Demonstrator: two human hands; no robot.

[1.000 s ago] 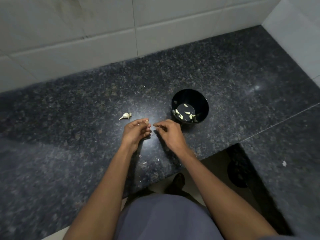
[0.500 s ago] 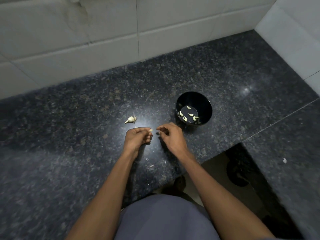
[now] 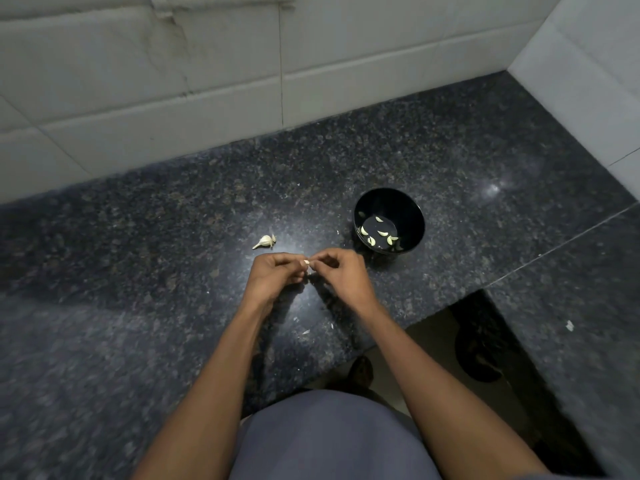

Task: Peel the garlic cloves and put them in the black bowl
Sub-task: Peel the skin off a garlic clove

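Dark granite desk (image 3: 173, 271) fills my view. My left hand (image 3: 273, 275) and right hand (image 3: 341, 271) both pinch 1 garlic clove (image 3: 307, 262); black bowl (image 3: 414, 209) sits at 2 o'clock, unpeeled cloves (image 3: 265, 241) at 10.

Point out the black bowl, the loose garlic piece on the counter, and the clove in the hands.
Round black bowl (image 3: 412, 209): head view, inner wall.
Whitish garlic piece (image 3: 265, 241): head view, middle.
Small pale clove (image 3: 306, 262): head view, exposed tip.

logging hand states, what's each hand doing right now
Left hand: pinches the garlic clove.
Right hand: fingertips pinch at the same clove.
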